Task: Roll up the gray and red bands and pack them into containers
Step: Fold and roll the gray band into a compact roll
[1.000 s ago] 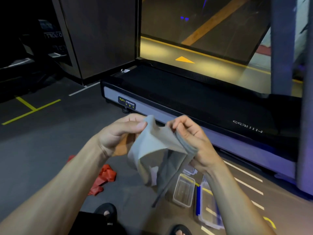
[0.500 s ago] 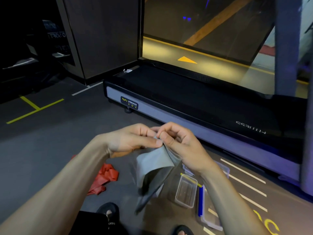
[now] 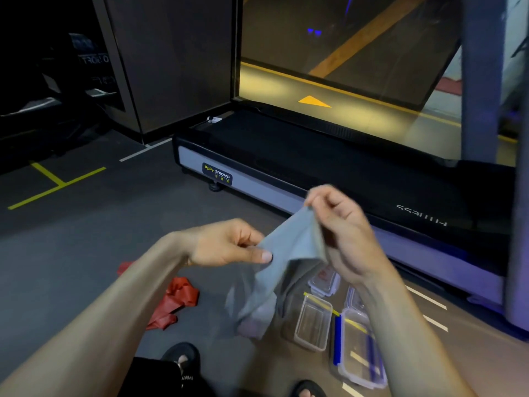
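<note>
A dim gym floor [image 3: 86, 239] of dark gray matting with yellow and white lines runs up to a black treadmill [image 3: 329, 167] set before a window. The gray band [image 3: 289, 247] hangs in the air between both hands: the right hand [image 3: 340, 224] pinches its top corner, raised higher, and the left hand [image 3: 226, 243] pinches its edge lower down, thumb on the fabric. The band's long axis slants from upper right down to lower left, its loose end drooping toward the floor. The red band [image 3: 174, 302] lies crumpled on the floor under the left forearm. Clear containers [image 3: 313, 322] sit below the right wrist.
</note>
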Demonstrator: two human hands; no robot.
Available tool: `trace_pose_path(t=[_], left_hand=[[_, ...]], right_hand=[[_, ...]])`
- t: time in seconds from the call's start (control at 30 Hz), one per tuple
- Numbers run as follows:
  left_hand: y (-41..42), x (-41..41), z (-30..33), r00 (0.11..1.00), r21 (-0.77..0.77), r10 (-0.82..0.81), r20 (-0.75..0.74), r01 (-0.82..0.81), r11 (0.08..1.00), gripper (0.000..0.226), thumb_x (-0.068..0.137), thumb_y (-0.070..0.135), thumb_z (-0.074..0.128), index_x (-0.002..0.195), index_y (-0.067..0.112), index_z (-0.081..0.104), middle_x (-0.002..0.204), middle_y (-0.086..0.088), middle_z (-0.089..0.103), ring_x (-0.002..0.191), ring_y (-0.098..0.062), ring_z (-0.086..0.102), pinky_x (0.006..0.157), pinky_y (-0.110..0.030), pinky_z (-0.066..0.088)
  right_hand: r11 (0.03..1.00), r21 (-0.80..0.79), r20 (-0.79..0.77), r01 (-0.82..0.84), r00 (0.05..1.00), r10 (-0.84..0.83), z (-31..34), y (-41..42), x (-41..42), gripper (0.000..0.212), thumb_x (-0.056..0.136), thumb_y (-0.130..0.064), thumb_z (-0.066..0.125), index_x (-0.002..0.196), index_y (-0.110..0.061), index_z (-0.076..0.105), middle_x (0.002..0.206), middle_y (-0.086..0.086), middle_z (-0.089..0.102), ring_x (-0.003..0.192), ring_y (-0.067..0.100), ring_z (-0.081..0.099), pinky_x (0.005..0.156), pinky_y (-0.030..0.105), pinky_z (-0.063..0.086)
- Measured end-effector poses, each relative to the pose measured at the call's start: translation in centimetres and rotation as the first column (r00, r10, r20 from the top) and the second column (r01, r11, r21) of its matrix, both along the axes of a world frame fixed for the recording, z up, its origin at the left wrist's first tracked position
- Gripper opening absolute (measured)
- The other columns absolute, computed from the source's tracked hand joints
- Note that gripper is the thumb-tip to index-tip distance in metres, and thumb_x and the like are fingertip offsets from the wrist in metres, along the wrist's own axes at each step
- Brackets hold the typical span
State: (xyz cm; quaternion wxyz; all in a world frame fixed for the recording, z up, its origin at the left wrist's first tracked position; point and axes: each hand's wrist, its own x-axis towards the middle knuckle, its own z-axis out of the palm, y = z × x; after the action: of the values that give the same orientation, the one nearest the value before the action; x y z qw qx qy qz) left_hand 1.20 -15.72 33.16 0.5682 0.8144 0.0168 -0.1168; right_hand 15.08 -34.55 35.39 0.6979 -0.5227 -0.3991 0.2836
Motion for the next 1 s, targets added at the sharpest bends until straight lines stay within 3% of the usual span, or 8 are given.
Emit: trace_pose_path(t=[0.03, 0.1, 0.17, 0.3, 0.43, 0.63, 0.83, 1.0], left_hand=[[-0.1, 0.0, -0.3, 1.000, 0.009, -0.010, -0.010, 0.010, 1.000, 0.042, 0.098, 0.038, 0.067, 0.110, -0.002, 0.072, 0.109, -0.021, 0.075, 0.096, -0.024, 0.063, 0.098, -0.058, 0.052], [0.1, 0.2, -0.8, 1.000, 0.016, 0.007, 0.008, -0.008, 1.000, 0.045, 0.094, 0.045, 0.070, 0.111, 0.003, 0.074, 0.113, -0.027, 0.072, 0.099, -0.026, 0.063, 0.103, -0.064, 0.047], [0.2, 0.4, -1.0, 0.998, 0.019, 0.047, 0.040, -0.048, 0.999, 0.056, 0.087, 0.056, 0.074, 0.106, 0.002, 0.074, 0.107, -0.031, 0.072, 0.095, -0.026, 0.059, 0.097, -0.057, 0.050], [0.4, 0.7, -1.2, 0.989, 0.018, 0.103, 0.107, -0.105, 0.994, 0.067, 0.078, 0.062, 0.081, 0.090, -0.003, 0.069, 0.091, -0.040, 0.064, 0.083, -0.023, 0.049, 0.077, -0.044, 0.037], [0.3, 0.8, -1.0, 0.984, 0.002, 0.120, 0.130, -0.121, 0.993, 0.061, 0.078, 0.059, 0.081, 0.089, 0.000, 0.072, 0.088, -0.038, 0.065, 0.080, -0.024, 0.048, 0.076, -0.042, 0.036], [0.3, 0.7, -0.9, 0.983, -0.011, 0.124, 0.133, -0.124, 0.992, 0.050, 0.080, 0.052, 0.077, 0.084, 0.003, 0.073, 0.068, -0.011, 0.049, 0.069, -0.022, 0.033, 0.063, -0.034, 0.028], [0.8, 0.5, -0.8, 0.985, -0.068, 0.127, 0.118, -0.119, 0.991, 0.064, 0.076, 0.061, 0.082, 0.091, -0.001, 0.074, 0.074, -0.025, 0.056, 0.076, -0.027, 0.038, 0.072, -0.043, 0.031], [1.5, -0.1, -0.1, 0.984, -0.115, 0.121, 0.131, -0.106, 0.988, 0.044, 0.077, 0.047, 0.086, 0.091, 0.006, 0.080, 0.090, -0.030, 0.071, 0.085, -0.026, 0.051, 0.081, -0.042, 0.038]], right_hand=[[0.998, 0.058, -0.104, 0.006, 0.995, 0.000, 0.4, -0.2, 0.2, 0.010, 0.092, -0.030, 0.064, 0.085, -0.023, 0.067, 0.082, -0.001, 0.056, 0.071, 0.008, 0.049, 0.065, 0.021, 0.042], [0.993, 0.114, -0.198, 0.013, 0.980, 0.010, 0.9, -0.7, 0.7, 0.011, 0.094, -0.028, 0.061, 0.088, -0.020, 0.064, 0.082, 0.001, 0.054, 0.067, 0.009, 0.050, 0.063, 0.022, 0.045], [0.992, 0.121, -0.239, 0.029, 0.971, 0.001, 1.0, -1.0, 1.1, 0.011, 0.097, -0.025, 0.057, 0.090, -0.017, 0.061, 0.082, 0.000, 0.056, 0.067, 0.009, 0.053, 0.062, 0.022, 0.048], [0.991, 0.117, -0.322, 0.070, 0.946, -0.029, 0.9, -1.3, 1.5, 0.013, 0.100, -0.018, 0.051, 0.090, -0.015, 0.059, 0.082, 0.000, 0.059, 0.067, 0.010, 0.058, 0.062, 0.022, 0.053], [0.990, 0.121, -0.335, 0.078, 0.942, -0.034, 0.9, -1.6, 1.8, 0.012, 0.099, -0.018, 0.051, 0.091, -0.015, 0.059, 0.082, 0.000, 0.059, 0.067, 0.011, 0.058, 0.062, 0.022, 0.053], [0.991, 0.108, -0.316, 0.077, 0.948, -0.039, 0.8, -1.8, 2.1, 0.013, 0.098, -0.023, 0.054, 0.089, -0.017, 0.062, 0.082, -0.001, 0.059, 0.067, 0.010, 0.058, 0.061, 0.023, 0.053], [0.990, 0.104, -0.299, 0.090, 0.953, -0.055, 0.5, -2.0, 2.7, 0.012, 0.096, -0.027, 0.059, 0.090, -0.018, 0.063, 0.084, -0.001, 0.060, 0.069, 0.011, 0.057, 0.063, 0.023, 0.052], [0.993, 0.083, -0.292, 0.078, 0.955, -0.051, 0.1, -2.2, 2.8, 0.011, 0.097, -0.024, 0.057, 0.089, -0.018, 0.062, 0.082, -0.002, 0.061, 0.067, 0.009, 0.059, 0.062, 0.022, 0.053]])
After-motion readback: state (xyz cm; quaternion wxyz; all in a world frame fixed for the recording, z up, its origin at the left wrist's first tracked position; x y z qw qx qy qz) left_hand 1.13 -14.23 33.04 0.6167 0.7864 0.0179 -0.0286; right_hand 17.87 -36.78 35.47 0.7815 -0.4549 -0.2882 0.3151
